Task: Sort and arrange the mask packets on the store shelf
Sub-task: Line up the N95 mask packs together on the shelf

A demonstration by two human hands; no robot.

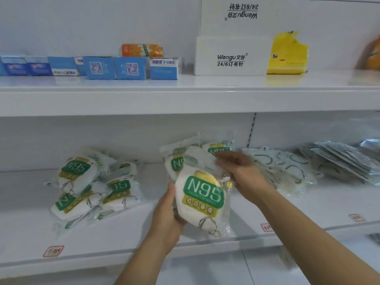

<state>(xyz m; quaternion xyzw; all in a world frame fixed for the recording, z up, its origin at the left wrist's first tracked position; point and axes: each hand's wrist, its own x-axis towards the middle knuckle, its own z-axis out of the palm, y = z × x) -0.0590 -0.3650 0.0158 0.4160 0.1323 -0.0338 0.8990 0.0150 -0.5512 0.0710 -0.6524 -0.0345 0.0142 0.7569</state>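
My left hand (167, 214) grips the lower left edge of an N95 mask packet (202, 199), white with a green and yellow label, held upright above the lower shelf (127, 233). My right hand (239, 171) pinches the top right of the same bundle, where more N95 packets (178, 161) stand behind the front one. A loose heap of several N95 packets (86, 186) lies to the left on the shelf. Clear packets of pale masks with dark ear loops (277, 167) lie to the right of my right hand.
Silvery flat packets (345, 161) are stacked at the far right of the lower shelf. The upper shelf (185, 95) carries blue boxes (115, 67), an orange can (141, 50), a white staples box (231, 56) and a yellow bag (286, 54). Price tags (53, 251) mark the shelf front.
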